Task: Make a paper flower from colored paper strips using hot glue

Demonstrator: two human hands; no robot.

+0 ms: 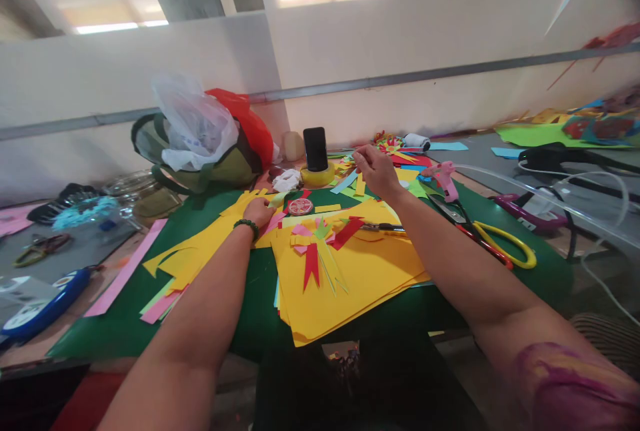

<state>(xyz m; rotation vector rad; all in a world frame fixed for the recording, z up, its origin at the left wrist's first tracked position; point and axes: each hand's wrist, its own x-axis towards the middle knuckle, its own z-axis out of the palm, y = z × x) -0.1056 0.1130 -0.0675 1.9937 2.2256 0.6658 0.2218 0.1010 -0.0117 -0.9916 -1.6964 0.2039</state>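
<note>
My left hand (259, 210), with a dark beaded bracelet, is low over yellow paper pieces (200, 244). Its fingers are curled at the end of a pale green paper strip (278, 200). My right hand (376, 168) is raised over coloured paper scraps, with thumb and fingers pinched together. Whatever they hold is too small to make out. Between my forearms lies a stack of yellow paper sheets (345, 284). On it rests a paper bow (314, 241) with red, pink, yellow and green pieces. A utility knife (383, 227) and a round pink-and-white tin (301, 207) are close by.
Scissors (506, 244) and a pink glue gun (444, 179) lie right on the green mat (125, 307). A phone (315, 149) stands in a yellow tape roll (319, 175). A green bag (200, 167) is back left, a blue power strip (47, 304) far left, a purple one (533, 211) right.
</note>
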